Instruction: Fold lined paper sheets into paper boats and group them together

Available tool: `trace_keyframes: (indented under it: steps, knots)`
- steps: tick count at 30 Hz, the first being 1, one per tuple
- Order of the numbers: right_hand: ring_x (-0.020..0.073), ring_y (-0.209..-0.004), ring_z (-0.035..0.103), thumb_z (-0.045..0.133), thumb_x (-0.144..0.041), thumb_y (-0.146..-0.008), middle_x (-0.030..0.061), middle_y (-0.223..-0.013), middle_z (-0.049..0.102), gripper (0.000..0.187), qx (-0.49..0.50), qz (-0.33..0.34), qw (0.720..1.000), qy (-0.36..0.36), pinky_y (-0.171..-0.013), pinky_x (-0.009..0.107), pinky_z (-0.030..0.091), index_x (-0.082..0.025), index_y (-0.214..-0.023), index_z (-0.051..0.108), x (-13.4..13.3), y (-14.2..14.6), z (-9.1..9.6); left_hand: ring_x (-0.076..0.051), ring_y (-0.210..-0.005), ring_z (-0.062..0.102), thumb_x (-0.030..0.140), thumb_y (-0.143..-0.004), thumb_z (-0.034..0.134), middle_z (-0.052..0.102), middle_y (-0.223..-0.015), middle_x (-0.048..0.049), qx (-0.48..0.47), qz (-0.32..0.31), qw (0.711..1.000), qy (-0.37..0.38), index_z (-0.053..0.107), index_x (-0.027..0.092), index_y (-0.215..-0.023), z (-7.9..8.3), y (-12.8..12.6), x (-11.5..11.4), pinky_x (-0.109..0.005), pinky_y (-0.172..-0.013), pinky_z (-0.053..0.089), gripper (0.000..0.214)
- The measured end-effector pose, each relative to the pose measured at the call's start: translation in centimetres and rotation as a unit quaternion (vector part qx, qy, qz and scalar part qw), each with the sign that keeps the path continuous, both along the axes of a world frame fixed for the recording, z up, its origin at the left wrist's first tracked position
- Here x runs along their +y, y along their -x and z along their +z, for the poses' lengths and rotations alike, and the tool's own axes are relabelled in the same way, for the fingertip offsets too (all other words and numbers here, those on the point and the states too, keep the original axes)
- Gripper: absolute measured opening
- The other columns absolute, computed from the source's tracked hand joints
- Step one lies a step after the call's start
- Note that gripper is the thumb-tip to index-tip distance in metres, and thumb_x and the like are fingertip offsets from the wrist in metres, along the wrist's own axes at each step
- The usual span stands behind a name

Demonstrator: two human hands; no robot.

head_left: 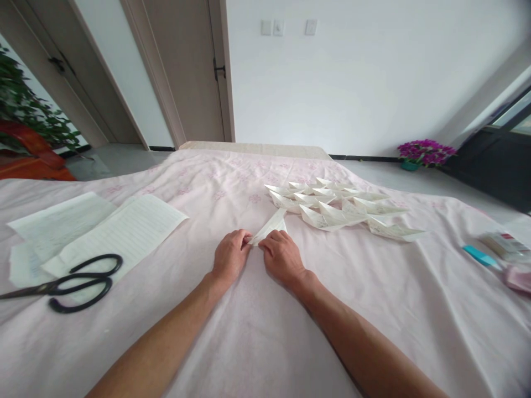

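A folded piece of white paper (272,224) lies on the pink cloth, its narrow end pointing away to the upper right. My left hand (231,254) pinches its near left corner. On the near edge, the curled fingers of my right hand (283,256) press and grip the same paper; they cover part of it. Just beyond and to the right stand several folded paper boats (327,215) grouped in rows, with writing on them. Lined paper sheets (124,232) lie to the left, and scissors (83,282) with black handles rest partly over them.
The pale pink flowered cloth (232,342) is wrinkled. At the right edge are a blue object (480,255), a packet in clear wrapping (506,245) and a pink item (518,278). Behind stand doors (185,66), a white wall and a pot of purple flowers (425,152).
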State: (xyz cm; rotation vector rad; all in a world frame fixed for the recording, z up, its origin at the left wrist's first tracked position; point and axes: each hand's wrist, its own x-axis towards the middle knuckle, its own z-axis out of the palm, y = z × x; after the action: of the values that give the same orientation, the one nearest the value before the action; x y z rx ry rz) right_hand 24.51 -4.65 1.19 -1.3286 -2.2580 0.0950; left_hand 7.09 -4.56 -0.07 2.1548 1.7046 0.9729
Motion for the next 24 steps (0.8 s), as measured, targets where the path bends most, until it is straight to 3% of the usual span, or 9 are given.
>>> trace_keyframes:
  steps: [4, 8, 16, 24]
  knots:
    - [0.0172, -0.084, 0.058, 0.05, -0.006, -0.081, 0.004, -0.092, 0.063, 0.023, 0.093, -0.037, 0.995, 0.027, -0.077, 0.028, 0.043, -0.019, -0.093, 0.064, 0.4, -0.2, -0.2, -0.02, -0.087, 0.061, 0.008, -0.082, 0.059, 0.066, -0.089, -0.0026, 0.009, -0.019, 0.999, -0.036, 0.059, 0.022, -0.103, -0.3, -0.1, 0.0, -0.033, -0.08, 0.049, 0.025]
    - [0.0133, -0.076, 0.061, 0.049, -0.018, -0.091, 0.0038, -0.103, 0.062, 0.017, 0.134, -0.046, 0.989, 0.046, -0.071, 0.026, 0.045, -0.021, -0.104, 0.06, 0.5, 0.0, 0.2, -0.019, -0.088, 0.062, 0.006, -0.082, 0.056, 0.064, -0.092, -0.0021, -0.032, -0.039, 0.998, -0.042, 0.056, 0.023, -0.108, -0.9, -0.1, 0.3, -0.032, -0.081, 0.052, 0.032]
    - [0.0125, -0.078, 0.063, 0.063, -0.034, -0.088, 0.0015, -0.108, 0.062, 0.018, 0.058, -0.008, 0.997, 0.044, -0.067, 0.024, 0.044, -0.026, -0.104, 0.067, 1.2, 0.4, 1.1, -0.019, -0.087, 0.062, 0.003, -0.082, 0.053, 0.063, -0.092, -0.002, -0.025, -0.048, 0.998, -0.042, 0.053, 0.023, -0.111, -0.8, -0.4, 0.3, -0.034, -0.083, 0.051, 0.035]
    - [0.0159, -0.089, 0.062, 0.06, -0.015, -0.084, 0.0024, -0.098, 0.066, 0.021, 0.073, 0.013, 0.996, 0.042, -0.076, 0.025, 0.046, -0.025, -0.098, 0.071, 2.0, 0.8, 0.3, -0.019, -0.087, 0.061, 0.002, -0.081, 0.052, 0.062, -0.091, -0.0019, -0.008, -0.044, 0.998, -0.053, 0.051, 0.023, -0.111, -0.9, -0.5, 0.4, -0.034, -0.082, 0.051, 0.036]
